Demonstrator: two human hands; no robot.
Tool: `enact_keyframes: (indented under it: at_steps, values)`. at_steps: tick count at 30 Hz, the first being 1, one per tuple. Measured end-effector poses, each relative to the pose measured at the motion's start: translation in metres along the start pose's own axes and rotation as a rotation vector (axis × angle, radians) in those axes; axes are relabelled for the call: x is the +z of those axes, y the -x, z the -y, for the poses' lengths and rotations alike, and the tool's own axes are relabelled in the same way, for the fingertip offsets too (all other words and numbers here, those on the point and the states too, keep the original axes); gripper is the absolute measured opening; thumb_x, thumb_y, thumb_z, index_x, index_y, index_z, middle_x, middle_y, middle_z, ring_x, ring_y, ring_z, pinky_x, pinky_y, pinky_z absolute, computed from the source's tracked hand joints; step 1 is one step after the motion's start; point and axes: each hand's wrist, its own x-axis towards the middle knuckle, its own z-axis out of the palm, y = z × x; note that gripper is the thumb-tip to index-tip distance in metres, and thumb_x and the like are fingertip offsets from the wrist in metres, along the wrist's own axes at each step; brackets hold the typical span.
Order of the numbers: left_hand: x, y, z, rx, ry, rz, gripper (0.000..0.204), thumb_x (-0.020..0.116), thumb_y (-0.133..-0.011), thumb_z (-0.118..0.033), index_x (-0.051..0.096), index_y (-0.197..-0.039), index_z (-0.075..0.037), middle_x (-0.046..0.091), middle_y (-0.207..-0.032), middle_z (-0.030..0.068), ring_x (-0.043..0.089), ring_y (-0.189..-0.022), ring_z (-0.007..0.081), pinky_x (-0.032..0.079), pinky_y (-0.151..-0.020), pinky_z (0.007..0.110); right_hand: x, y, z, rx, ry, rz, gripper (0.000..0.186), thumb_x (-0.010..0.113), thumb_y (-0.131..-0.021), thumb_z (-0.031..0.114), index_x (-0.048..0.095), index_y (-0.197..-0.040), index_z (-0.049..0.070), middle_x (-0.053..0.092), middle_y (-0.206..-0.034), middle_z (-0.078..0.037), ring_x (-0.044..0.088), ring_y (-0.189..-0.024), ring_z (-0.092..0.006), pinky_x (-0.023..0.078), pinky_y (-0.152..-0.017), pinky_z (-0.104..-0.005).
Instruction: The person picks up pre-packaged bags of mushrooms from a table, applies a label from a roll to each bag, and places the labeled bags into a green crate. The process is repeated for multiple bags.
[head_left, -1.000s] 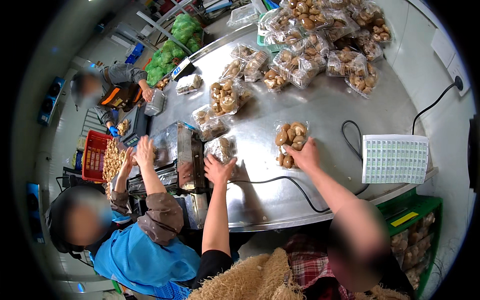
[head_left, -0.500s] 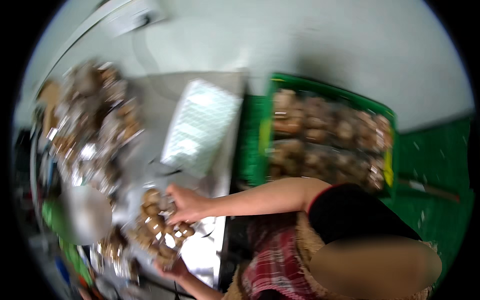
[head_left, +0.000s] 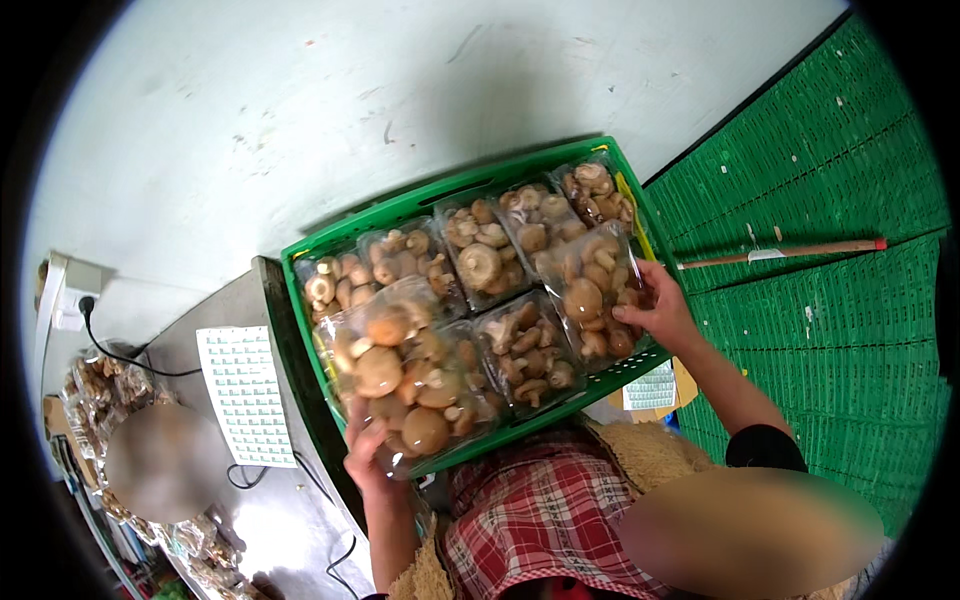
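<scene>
A clear-wrapped pack of brown mushrooms [head_left: 400, 375] is gripped along its near left edge by my left hand [head_left: 368, 448]. It is slightly blurred and sits above the front left part of a green plastic crate [head_left: 440, 188]. At the crate's right end, my right hand [head_left: 662, 310] grips another mushroom pack [head_left: 592, 290], thumb on top and the other fingers mostly hidden at its side. That pack lies tilted over its neighbours. Between the two held packs rests a further mushroom pack [head_left: 527, 355], and more fill the back row.
On the left, a metal table [head_left: 190, 375] bears a sheet of labels [head_left: 247, 395], a black cable [head_left: 150, 366] and several bagged mushrooms [head_left: 105, 385]. A pale wall [head_left: 300, 120] rises behind the crate. A stick [head_left: 790, 252] lies on green slatted flooring [head_left: 800, 350] to the right.
My view has swung right, from the metal table to the crate. Both hands were on one mushroom pack over the table; now each grips a separate pack at the crate.
</scene>
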Motion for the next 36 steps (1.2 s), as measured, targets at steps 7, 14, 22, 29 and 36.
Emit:
enact_keyframes:
  at_steps: [7, 14, 22, 29, 36]
  values:
    - [0.076, -0.030, 0.058, -0.231, 0.013, 0.098, 0.067, 0.057, -0.074, -0.022, 0.036, -0.133, 0.003, 0.049, -0.127, 0.0173, 0.050, -0.115, 0.0298, 0.041, -0.097, 0.038, 0.007, 0.010, -0.094, 0.149, 0.343, 0.055, 0.075, 0.074, -0.074, 0.024, 0.031, -0.132, 0.001, 0.047, -0.122, -0.022, 0.050, -0.112, -0.0305, 0.039, -0.095, -0.0383]
    - [0.144, -0.044, 0.110, -0.227, -0.373, 0.281, 0.066, 0.062, -0.081, -0.032, 0.036, -0.134, -0.004, 0.047, -0.127, 0.0150, 0.047, -0.117, 0.0288, 0.039, -0.098, 0.039, -0.003, 0.008, -0.001, 0.051, -0.286, 0.069, 0.054, 0.063, -0.088, 0.023, 0.039, -0.130, -0.002, 0.053, -0.120, -0.015, 0.053, -0.111, -0.0219, 0.046, -0.089, -0.0346]
    - [0.152, -0.078, 0.186, 0.562, -1.736, 0.987, 0.071, 0.067, -0.073, -0.048, 0.047, -0.131, -0.014, 0.034, -0.142, 0.0155, 0.022, -0.136, 0.0317, 0.014, -0.109, 0.057, -0.088, 0.005, -0.042, -0.055, 0.371, -0.344, 0.057, 0.072, -0.078, 0.022, 0.047, -0.124, -0.002, 0.061, -0.096, -0.016, 0.063, -0.084, -0.0219, 0.052, -0.067, -0.0328]
    - [0.132, -0.074, 0.189, 0.594, -1.822, 0.957, 0.070, 0.068, -0.070, -0.045, 0.047, -0.131, -0.017, 0.035, -0.142, 0.0108, 0.021, -0.137, 0.0299, 0.017, -0.110, 0.055, -0.050, 0.016, -0.068, -0.290, 1.233, -0.222, 0.083, 0.066, -0.077, 0.040, 0.029, -0.133, -0.008, 0.025, -0.139, -0.028, 0.027, -0.125, -0.0450, 0.024, -0.103, -0.0516]
    - [0.106, -0.080, 0.194, 0.519, -1.622, 0.969, 0.072, 0.069, -0.070, -0.040, 0.045, -0.132, -0.013, 0.035, -0.142, 0.0135, 0.020, -0.137, 0.0341, 0.014, -0.109, 0.059, -0.020, -0.006, -0.072, -0.157, 1.165, -0.106, 0.076, 0.071, -0.069, 0.031, 0.038, -0.130, -0.001, 0.035, -0.135, -0.024, 0.031, -0.127, -0.0402, 0.025, -0.104, -0.0502]
